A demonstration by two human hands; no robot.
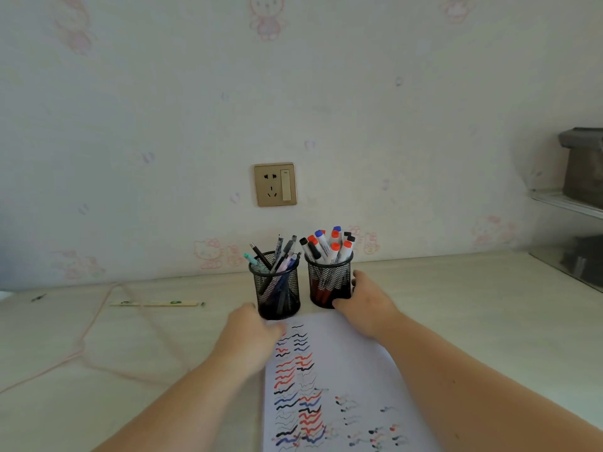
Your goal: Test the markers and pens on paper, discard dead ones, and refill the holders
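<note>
Two black mesh holders stand side by side near the wall. The left holder (278, 290) is filled with several pens (277, 256). The right holder (328, 282) is filled with several markers (329, 246) with red, blue and black caps. In front of them lies a white paper (339, 386) covered in red, blue and black squiggles. My left hand (253, 334) rests at the base of the left holder, fingers curled toward it. My right hand (362, 303) wraps around the right holder's lower right side.
The light wooden desk (130, 353) carries a thin pink cable (81, 347) on the left and a long paper-wrapped stick (155, 303) near the wall. A wall socket (275, 184) sits above the holders. Shelves with dark boxes (580, 203) stand at the far right.
</note>
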